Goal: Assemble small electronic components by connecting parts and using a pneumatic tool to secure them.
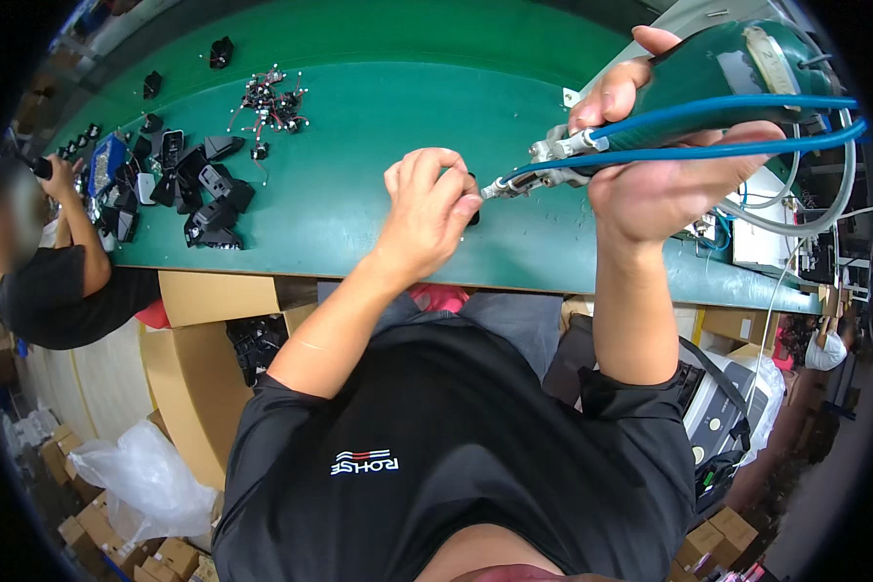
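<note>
My right hand (655,184) is wrapped round a thick green air screwdriver (689,78) with a metal nose and blue hoses. The nose (504,186) points left, and its tip is right beside the fingers of my left hand (425,209). Those fingers are curled in a pinch on a small black part (472,206) above the green bench. Most of that part is hidden behind my fingertips, and I cannot tell whether the tip touches it.
On the green bench (359,116), a bundle of small wired parts (274,102) lies at the far left, near several black housings (213,194) and a blue bin (107,165). A co-worker (58,252) sits at the left. Cardboard boxes (204,369) stand below the bench. Grey tubing (815,228) hangs at the right.
</note>
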`<action>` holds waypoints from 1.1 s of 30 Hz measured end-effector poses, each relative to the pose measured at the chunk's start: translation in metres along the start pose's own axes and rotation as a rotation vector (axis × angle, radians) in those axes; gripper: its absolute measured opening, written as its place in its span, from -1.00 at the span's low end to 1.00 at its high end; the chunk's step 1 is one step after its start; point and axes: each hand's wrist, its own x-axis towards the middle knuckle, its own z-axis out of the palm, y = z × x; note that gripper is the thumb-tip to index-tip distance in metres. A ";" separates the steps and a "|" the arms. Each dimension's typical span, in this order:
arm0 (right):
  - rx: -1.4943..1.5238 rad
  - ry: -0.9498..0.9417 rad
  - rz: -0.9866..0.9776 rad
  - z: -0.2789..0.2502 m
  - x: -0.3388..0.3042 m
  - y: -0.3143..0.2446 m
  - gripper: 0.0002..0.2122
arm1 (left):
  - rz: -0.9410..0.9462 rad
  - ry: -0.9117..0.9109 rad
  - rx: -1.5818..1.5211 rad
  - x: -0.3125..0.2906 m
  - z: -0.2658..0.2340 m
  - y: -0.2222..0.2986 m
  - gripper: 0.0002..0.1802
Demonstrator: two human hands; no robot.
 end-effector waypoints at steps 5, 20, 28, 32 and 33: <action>-0.241 0.209 0.011 0.017 -0.001 -0.001 0.04 | -0.055 0.114 0.086 0.017 0.019 0.030 -0.80; -0.404 0.290 -0.040 0.013 -0.007 -0.005 -0.07 | -0.146 0.158 0.136 0.028 0.051 0.040 -0.75; -0.375 0.311 -0.040 0.010 -0.009 -0.007 -0.08 | -0.167 0.150 0.090 0.031 0.055 0.043 -0.79; -0.382 0.366 -0.046 0.019 -0.007 -0.010 -0.09 | -0.215 0.073 0.104 0.030 0.052 0.045 -0.79; -0.379 0.366 -0.049 0.017 -0.007 -0.011 -0.09 | -0.234 0.021 0.075 0.031 0.050 0.047 -0.78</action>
